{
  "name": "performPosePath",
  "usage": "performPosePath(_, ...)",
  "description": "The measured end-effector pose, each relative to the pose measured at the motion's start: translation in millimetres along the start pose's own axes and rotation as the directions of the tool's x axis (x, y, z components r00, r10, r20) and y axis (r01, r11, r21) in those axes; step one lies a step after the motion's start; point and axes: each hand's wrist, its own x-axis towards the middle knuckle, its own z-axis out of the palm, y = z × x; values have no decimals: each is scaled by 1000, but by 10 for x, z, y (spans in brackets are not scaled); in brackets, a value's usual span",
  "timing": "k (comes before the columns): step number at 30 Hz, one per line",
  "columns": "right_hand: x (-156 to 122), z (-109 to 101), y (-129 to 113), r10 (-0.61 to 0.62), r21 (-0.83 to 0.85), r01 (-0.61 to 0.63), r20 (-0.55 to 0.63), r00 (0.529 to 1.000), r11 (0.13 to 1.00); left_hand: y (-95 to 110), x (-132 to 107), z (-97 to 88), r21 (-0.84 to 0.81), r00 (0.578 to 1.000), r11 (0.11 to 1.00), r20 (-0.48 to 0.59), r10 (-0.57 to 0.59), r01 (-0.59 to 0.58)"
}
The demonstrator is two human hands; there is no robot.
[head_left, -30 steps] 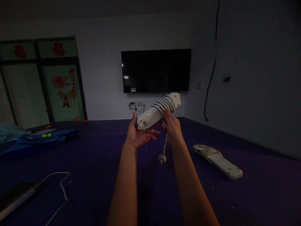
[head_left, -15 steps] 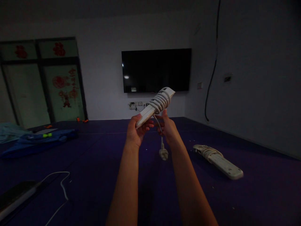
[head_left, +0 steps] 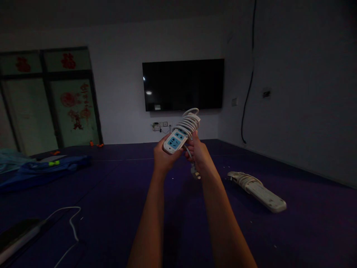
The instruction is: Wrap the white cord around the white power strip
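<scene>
A white power strip [head_left: 169, 147] with blue socket faces is held up in front of me, tilted with its far end to the upper right. Its grey-white cord [head_left: 186, 124] is wound several times round the far half. My left hand [head_left: 163, 156] grips the near end. My right hand [head_left: 199, 150] is closed at the cord coils and the loose cord on the right side; its fingers are partly hidden. Below it hangs the plug [head_left: 194, 172]. A second white power strip [head_left: 264, 195], also wrapped in its cord, lies on the purple surface to the right.
The purple surface [head_left: 117, 216] spreads all around. At left lie a blue cloth [head_left: 67, 165] and a dark device [head_left: 19, 238] with a white cable [head_left: 71, 219]. A television [head_left: 184, 85] hangs on the far wall; a black cable [head_left: 247, 106] dangles at right.
The power strip has been turned about its length, so its blue socket face shows now instead of its plain side. The plug has swung up slightly, and the cord loop at the far end stands out more.
</scene>
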Motion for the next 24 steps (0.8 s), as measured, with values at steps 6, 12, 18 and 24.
performPosePath(6, 56, -32, 32, -53, 14, 54, -58, 997, 998, -84, -18, -30, 118, 996, 990, 39, 77, -82)
performPosePath(12, 54, -59, 58, -145, -38, 143, -58, 988, 989, -152, -12, -95, 194, 985, 971, 130, 113, -137)
performPosePath(18, 77, -58, 73, -172, 29, 174, -81, 982, 984, -127, -28, 4, 377, 914, 837, 245, 323, -397)
performPosePath(24, 142, -136, 92, -127, 166, 133, -43, 991, 977, -243, -116, 133, 429, 831, 714, 346, 436, -553)
